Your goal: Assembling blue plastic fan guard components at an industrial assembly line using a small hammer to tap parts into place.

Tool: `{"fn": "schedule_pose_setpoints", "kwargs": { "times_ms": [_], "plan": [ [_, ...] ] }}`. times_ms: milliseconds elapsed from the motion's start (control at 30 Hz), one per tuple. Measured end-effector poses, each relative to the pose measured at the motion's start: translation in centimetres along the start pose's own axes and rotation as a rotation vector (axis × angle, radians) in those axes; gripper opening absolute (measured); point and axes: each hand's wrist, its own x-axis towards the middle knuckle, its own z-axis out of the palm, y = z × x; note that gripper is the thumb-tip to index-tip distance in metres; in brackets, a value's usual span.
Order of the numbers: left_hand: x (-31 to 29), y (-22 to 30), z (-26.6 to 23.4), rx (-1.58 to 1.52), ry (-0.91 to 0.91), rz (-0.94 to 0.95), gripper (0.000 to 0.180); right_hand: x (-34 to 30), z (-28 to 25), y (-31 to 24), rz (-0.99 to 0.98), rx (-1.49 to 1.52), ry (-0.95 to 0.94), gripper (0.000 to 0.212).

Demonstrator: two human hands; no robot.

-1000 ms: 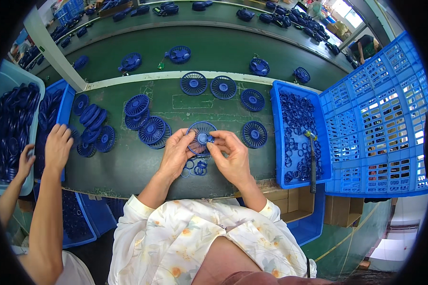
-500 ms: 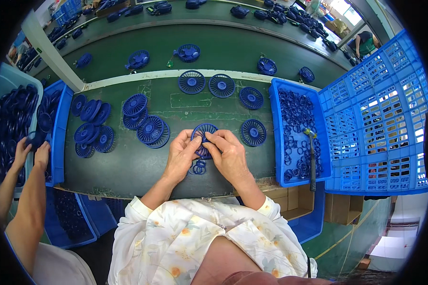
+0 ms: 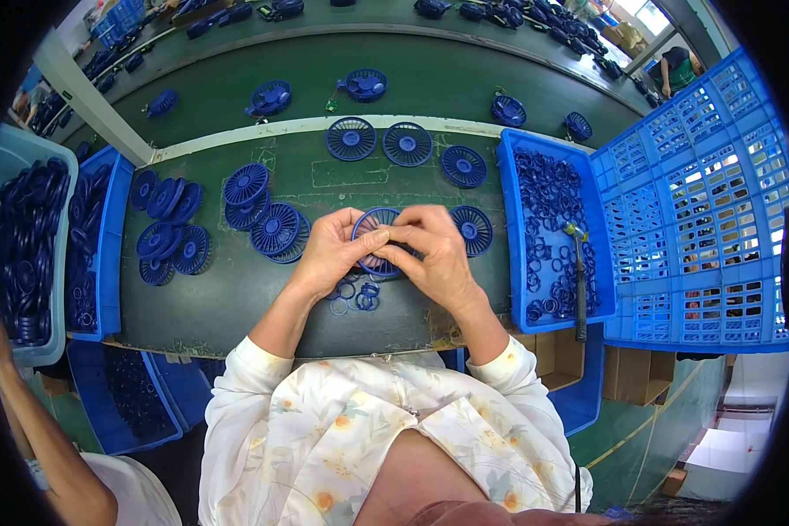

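A round blue fan grille (image 3: 361, 230) is held upright over the near middle of the table. My left hand (image 3: 331, 254) grips its left rim, thumb across the front. The fingers of my right hand (image 3: 437, 256) are pinched together at the grille's middle and right side; whether a small part sits between them is hidden. Just below my hands, several small blue rings (image 3: 366, 296) lie on the green table (image 3: 237, 316). Beyond them lie more grilles: a stacked pair (image 3: 276, 228) on the left, one (image 3: 471, 230) behind my right hand, and two (image 3: 351, 138) side by side farther back.
A blue bin (image 3: 559, 322) of small rings stands at right, a hammer (image 3: 580, 285) across it, beside a tall blue crate (image 3: 675, 228). Bins of blue parts (image 3: 26, 237) stand at left, near a co-worker's arm (image 3: 35, 421). Fan parts (image 3: 364, 85) lie on the conveyor (image 3: 447, 79) behind.
My right hand has shifted slightly up and right on the grille. Fan parts on the conveyor have moved right. The co-worker's hands have drawn back from the left bins. More loose rings show below my hands.
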Motion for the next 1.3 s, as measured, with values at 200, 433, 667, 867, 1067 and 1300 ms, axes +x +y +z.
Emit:
{"fn": "schedule_pose_setpoints", "kwargs": {
  "times_ms": [200,433,667,867,1067,1300],
  "plan": [
    [1.2,1.8,1.4,-0.003,-0.095,0.14,0.019,-0.5,0.5,0.6,0.646,1.039,0.032,0.038],
    [1.4,1.7,2.2,0.093,-0.06,0.215,0.021,-0.6,0.3,0.8,0.767,1.099,0.066,0.031],
    [3.5,0.7,0.9,0.896,0.242,0.644,0.027,-5.2,2.6,2.0,0.195,-0.131,-0.093,0.021],
    [6.9,-3.3,1.4,1.257,-0.069,0.677,0.033,-5.8,3.5,2.1,0.112,-0.109,-0.054,0.015],
    [6.8,-2.6,1.8,1.199,-0.185,0.539,0.04,-6.2,3.5,2.4,0.263,0.069,0.022,0.013],
    [-0.4,5.8,-4.9,1.554,-0.026,0.201,0.103,-6.4,2.3,3.1,0.754,0.685,0.05,0.014]
  ]
}}
